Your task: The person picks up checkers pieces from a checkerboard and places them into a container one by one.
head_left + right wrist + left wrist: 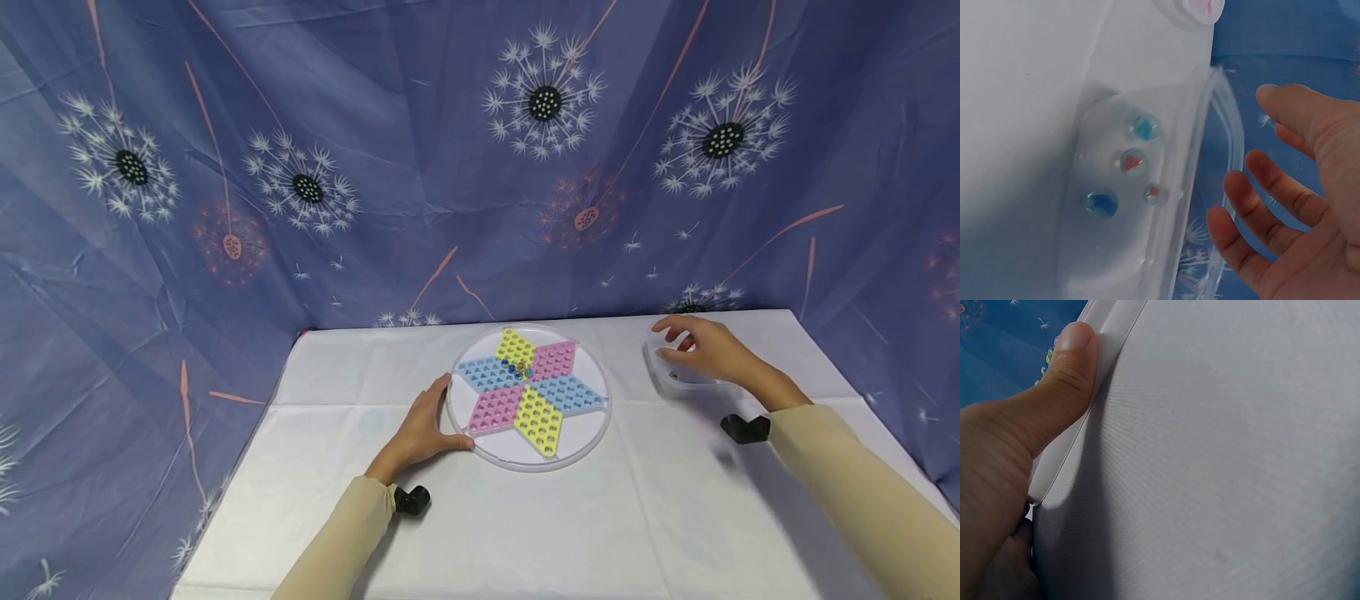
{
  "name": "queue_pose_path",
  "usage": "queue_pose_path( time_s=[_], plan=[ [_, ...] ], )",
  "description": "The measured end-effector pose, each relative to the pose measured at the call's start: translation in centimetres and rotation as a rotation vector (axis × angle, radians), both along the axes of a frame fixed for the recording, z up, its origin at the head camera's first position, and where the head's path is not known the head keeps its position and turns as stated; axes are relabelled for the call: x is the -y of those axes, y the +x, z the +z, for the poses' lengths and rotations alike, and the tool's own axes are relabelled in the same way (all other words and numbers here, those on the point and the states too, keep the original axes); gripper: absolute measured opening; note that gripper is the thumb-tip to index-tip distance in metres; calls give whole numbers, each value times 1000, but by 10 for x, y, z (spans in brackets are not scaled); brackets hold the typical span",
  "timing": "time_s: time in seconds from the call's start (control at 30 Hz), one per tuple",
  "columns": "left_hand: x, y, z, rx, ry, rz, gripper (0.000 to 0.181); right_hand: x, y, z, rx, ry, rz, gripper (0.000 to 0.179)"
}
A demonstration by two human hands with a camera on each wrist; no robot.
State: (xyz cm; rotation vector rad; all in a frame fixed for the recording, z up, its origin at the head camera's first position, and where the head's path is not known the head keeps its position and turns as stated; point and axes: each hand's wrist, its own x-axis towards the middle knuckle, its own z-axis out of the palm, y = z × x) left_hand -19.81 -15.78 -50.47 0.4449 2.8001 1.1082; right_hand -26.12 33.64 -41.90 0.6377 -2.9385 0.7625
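A round white Chinese checkers board (585, 442) with a pink, yellow and blue star lies on the table. Several marbles (517, 368) sit on it near the centre and the base of the far yellow point. My left hand (423, 425) rests against the board's left rim, thumb and fingers spread along it; the left wrist view has the thumb (1066, 375) on the rim. My right hand (705, 346) hovers over a clear plastic box (663, 385), fingers loosely bent and nothing between them. Several glass marbles, a blue one (1102, 202) among them, show in the box.
A white cloth (525, 533) covers the table. Behind and at both sides hangs a blue curtain (420, 167) with a dandelion print, close to the table's far edge. The box stands to the right of the board, with a gap between them.
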Motion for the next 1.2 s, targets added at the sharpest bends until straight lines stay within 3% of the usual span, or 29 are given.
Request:
queue_pose_path(
  time_s=[0.3, 0.77, 1.2],
  plan=[
    [0, 0, 0, -3, 11, -2, 126, 14, 2, 9, -8, 7, 32, 39],
    [1, -2, -2, 0, 8, -1, 128, 29, -3, 4, -13, -7, 64, 39],
    [1, -1, -1, 5, 8, 4, 127, 73, -13, 5, 25, -6, 127, 40]
  ],
)
